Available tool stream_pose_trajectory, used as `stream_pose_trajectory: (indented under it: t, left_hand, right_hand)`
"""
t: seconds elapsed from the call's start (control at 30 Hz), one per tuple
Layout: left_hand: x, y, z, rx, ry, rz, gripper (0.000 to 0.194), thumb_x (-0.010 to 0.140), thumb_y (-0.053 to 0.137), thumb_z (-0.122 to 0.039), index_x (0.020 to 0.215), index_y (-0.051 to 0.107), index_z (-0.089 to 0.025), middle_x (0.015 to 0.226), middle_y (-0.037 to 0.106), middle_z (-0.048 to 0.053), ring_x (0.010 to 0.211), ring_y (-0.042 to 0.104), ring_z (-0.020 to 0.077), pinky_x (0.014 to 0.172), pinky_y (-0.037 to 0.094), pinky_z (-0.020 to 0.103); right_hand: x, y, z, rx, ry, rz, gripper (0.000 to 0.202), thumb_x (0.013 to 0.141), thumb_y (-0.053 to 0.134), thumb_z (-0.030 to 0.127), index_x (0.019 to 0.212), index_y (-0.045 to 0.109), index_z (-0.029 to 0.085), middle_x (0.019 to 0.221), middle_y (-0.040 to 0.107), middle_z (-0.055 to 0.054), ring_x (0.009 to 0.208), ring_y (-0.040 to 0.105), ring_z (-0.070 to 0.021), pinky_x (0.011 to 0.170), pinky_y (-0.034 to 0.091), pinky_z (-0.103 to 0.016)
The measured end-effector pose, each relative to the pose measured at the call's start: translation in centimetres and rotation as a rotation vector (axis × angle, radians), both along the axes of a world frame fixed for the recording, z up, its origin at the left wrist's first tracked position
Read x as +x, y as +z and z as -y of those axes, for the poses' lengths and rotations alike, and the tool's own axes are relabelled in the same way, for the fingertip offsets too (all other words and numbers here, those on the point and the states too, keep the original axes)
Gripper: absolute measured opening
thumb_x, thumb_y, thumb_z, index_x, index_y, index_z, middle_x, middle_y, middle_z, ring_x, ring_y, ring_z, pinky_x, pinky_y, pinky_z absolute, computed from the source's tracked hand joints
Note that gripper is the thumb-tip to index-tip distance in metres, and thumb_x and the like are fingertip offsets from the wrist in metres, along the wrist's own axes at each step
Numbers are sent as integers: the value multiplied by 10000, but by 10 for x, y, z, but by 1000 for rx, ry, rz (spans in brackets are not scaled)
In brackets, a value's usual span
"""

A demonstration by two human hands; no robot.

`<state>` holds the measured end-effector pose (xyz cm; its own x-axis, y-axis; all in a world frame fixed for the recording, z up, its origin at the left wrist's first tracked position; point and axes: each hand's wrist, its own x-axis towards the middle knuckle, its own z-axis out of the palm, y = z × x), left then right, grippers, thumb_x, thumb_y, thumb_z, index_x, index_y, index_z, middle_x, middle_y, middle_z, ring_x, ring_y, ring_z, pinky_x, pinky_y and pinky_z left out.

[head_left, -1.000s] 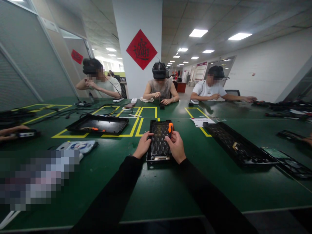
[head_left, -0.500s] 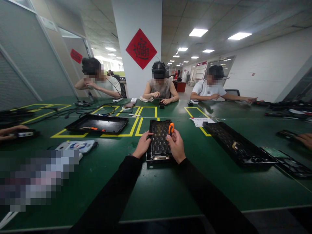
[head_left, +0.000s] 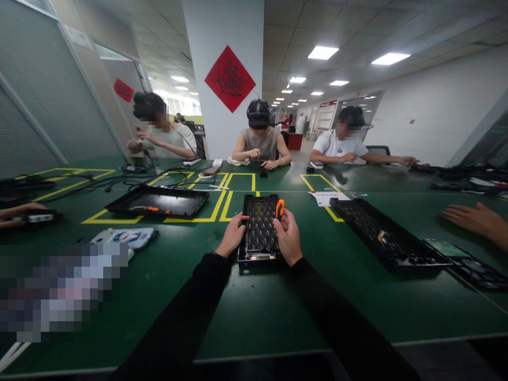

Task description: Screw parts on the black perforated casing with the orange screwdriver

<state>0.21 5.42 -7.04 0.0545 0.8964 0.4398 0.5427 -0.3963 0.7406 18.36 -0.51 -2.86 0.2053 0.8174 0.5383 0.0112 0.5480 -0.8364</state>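
A black shallow plastic case (head_left: 260, 233) lies on the green table in front of me, its long side pointing away. Rows of small raised marks cover its inside, and a pale metallic strip runs along the near end. My left hand (head_left: 232, 235) grips the left wall of this case, thumb over the rim. In my right hand (head_left: 289, 238) is a tool with an orange-and-black handle (head_left: 280, 209), held nearly upright over the right side of the case. The tool's lower end is hidden by my fingers, so its exact kind does not show.
A black tray (head_left: 174, 203) with orange items stands at left, near cables. A longer black case (head_left: 381, 233) with a small brass-coloured part lies right, beside a green circuit board (head_left: 446, 247). A patterned pouch (head_left: 130, 238) sits left. Co-workers' hands rest at both sides.
My right hand and the orange-handled tool have shifted very slightly right. The co-worker's hand at the far right has moved left and up, and now lies flat. My left hand stays put.
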Motion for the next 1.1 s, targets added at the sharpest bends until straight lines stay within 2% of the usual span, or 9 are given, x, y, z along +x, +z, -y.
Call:
stream_pose_trajectory:
  t: [0.4, 0.67, 0.87, 1.0, 1.1]
  left_hand:
    - [-1, -1, -1, 2, 0, 18, 399, 697, 415, -96, 1039, 608, -166, 1304, 480, 69, 1250, 392, 223, 1093, 256, 411]
    - [0, 0, -1, 2, 2, 9, 402, 687, 413, -91, 1031, 609, -164, 1295, 488, 72, 1245, 400, 223, 1087, 266, 411]
    - [0, 0, -1, 1, 1, -12, 405, 692, 406, -98, 1043, 601, -155, 1300, 481, 82, 1254, 388, 220, 1089, 265, 397]
    - [0, 0, 0, -4, 4, -15, 405, 695, 403, -101, 1043, 604, -155, 1305, 477, 82, 1253, 389, 219, 1089, 264, 392]
    - [0, 1, 0, -10, 8, -11, 403, 694, 404, -99, 1038, 606, -159, 1302, 480, 78, 1248, 395, 218, 1089, 264, 395]
  right_hand:
    - [1, -1, -1, -19, -6, 33, 422, 813, 528, 285, 1214, 454, 178, 990, 606, -71, 843, 585, -172, 756, 468, -304]
    - [1, -2, -1, -42, 1, 38, 418, 787, 557, 297, 1183, 498, 177, 806, 594, -23, 665, 544, -134, 603, 456, -246]
    - [0, 4, 3, -85, 113, -19, 347, 815, 514, 299, 1132, 519, 157, 825, 639, -43, 719, 598, -154, 656, 486, -270]
    - [-3, 5, 4, -60, 142, -59, 365, 774, 573, 293, 1109, 516, 160, 903, 650, -60, 808, 620, -169, 738, 497, -295]
    - [-3, 3, 2, -37, 110, -17, 381, 741, 616, 296, 1088, 526, 169, 947, 630, -58, 740, 599, -140, 672, 493, -258]
